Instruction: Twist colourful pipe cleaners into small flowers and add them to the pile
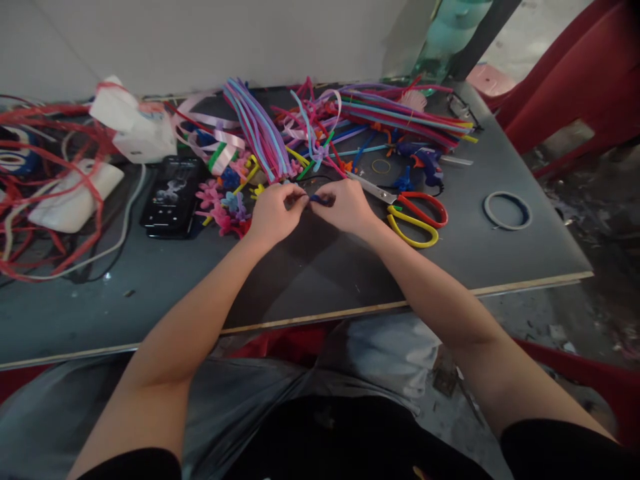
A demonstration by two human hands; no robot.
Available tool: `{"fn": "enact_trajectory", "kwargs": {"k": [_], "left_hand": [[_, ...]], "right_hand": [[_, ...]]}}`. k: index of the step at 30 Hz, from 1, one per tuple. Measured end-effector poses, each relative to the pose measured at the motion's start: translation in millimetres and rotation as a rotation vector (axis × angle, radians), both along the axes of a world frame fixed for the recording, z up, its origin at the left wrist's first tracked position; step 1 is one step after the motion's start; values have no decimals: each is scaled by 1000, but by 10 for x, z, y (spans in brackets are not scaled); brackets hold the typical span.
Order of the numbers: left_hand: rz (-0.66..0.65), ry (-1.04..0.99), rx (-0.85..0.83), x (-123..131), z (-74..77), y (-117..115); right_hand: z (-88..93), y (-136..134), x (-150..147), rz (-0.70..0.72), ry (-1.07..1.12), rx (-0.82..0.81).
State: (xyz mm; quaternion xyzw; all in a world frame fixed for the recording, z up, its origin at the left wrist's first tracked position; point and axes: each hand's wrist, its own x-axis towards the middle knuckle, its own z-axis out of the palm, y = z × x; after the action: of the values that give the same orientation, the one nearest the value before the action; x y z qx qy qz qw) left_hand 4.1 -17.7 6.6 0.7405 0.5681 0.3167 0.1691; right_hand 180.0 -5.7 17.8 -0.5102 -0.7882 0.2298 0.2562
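My left hand and my right hand meet over the middle of the table, fingertips pinched close together. Between them is a short piece of dark blue pipe cleaner, mostly hidden by the fingers. Just beyond my hands lies a bundle of purple and light blue pipe cleaners. Small pipe-cleaner flowers in pink, blue and purple are heaped left of my left hand. Scissors with one red and one yellow handle rest right of my right hand.
A black phone with its screen lit, a white tissue pack and tangled red ribbon are at left. Beyond the scissors sit a blue glue gun and more pipe cleaners. A grey tape ring lies near the right edge.
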Motion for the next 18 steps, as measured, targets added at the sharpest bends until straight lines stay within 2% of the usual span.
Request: {"fn": "enact_trajectory", "kwargs": {"k": [4,7,13,18], "left_hand": [[-102,-181,16,-41,-83,78],[-93,-370,-44,-49,-140,117],[3,-671,-150,-72,-183,189],[-9,-871,-224,-61,-145,183]], "right_hand": [[-70,79,44,-4,223,-123],[-98,98,43,34,355,-214],[-93,144,73,264,615,-369],[-77,191,146,405,751,-500]]}}
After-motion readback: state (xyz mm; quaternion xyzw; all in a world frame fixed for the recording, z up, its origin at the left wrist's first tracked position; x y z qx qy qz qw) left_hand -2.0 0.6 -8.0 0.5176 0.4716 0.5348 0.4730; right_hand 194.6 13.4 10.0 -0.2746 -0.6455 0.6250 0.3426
